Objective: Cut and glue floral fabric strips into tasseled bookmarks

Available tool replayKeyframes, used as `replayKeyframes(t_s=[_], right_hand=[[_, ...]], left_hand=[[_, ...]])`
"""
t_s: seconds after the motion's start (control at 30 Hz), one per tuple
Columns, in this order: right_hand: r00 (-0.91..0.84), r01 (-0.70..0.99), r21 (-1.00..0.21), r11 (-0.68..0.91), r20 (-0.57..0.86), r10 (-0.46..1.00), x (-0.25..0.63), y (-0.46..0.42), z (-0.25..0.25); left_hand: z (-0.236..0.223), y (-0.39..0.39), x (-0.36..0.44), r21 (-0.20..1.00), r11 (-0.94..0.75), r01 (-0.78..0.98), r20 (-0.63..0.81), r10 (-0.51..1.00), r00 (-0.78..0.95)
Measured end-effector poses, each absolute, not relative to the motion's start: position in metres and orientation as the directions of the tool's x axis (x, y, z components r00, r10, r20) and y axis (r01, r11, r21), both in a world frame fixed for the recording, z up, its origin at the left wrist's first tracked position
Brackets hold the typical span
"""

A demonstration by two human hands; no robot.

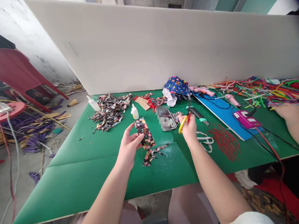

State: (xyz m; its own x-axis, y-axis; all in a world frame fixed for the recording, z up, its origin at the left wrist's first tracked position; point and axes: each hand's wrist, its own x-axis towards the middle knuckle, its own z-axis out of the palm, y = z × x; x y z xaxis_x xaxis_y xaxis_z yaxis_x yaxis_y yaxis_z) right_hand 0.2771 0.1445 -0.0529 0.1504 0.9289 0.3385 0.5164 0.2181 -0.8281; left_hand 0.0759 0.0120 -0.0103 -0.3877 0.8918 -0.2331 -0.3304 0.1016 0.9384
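My left hand grips a flat rectangular piece covered in dark floral fabric, thumb on its face. Below it lie floral fabric scraps on the green table top. My right hand is closed around scissors with a yellow handle; their blades are hard to make out. Left of that hand lies a phone, partly blurred out. Just beyond it rests a utility knife with a teal-and-black handle. A small white glue bottle stands beyond the floral piece.
A heap of floral scraps and another white bottle are at the left. Rightward lie red cords, a blue board, a magenta box with cables and colourful strips. Another person's arm reaches in. A white panel stands behind.
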Motion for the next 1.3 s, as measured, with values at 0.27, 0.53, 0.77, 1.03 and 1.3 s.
replayKeyframes(t_s=[0.27,0.53,0.77,1.03,1.3], right_hand=[[0.198,0.130,-0.983,0.132,0.156,0.968,0.277,0.149,-0.052],[0.184,-0.221,-0.973,0.064,0.023,0.983,0.273,0.149,-0.043],[0.265,-0.328,-0.942,0.070,-0.020,0.964,0.274,0.150,-0.042],[0.197,-0.187,-0.970,0.157,0.120,0.973,0.274,0.144,-0.039],[-0.521,0.231,-0.938,0.259,0.106,0.847,0.252,0.103,-0.042]], left_hand=[[-0.006,0.017,0.074,0.848,0.029,-0.529,-0.324,0.818,-0.475],[-0.006,0.015,0.073,0.849,-0.041,-0.527,-0.263,0.832,-0.488],[-0.009,0.016,0.070,0.903,-0.053,-0.426,-0.227,0.784,-0.578],[-0.009,0.017,0.071,0.949,-0.073,-0.307,-0.132,0.792,-0.596],[0.000,0.015,0.068,0.874,-0.216,-0.435,-0.150,0.732,-0.665]])
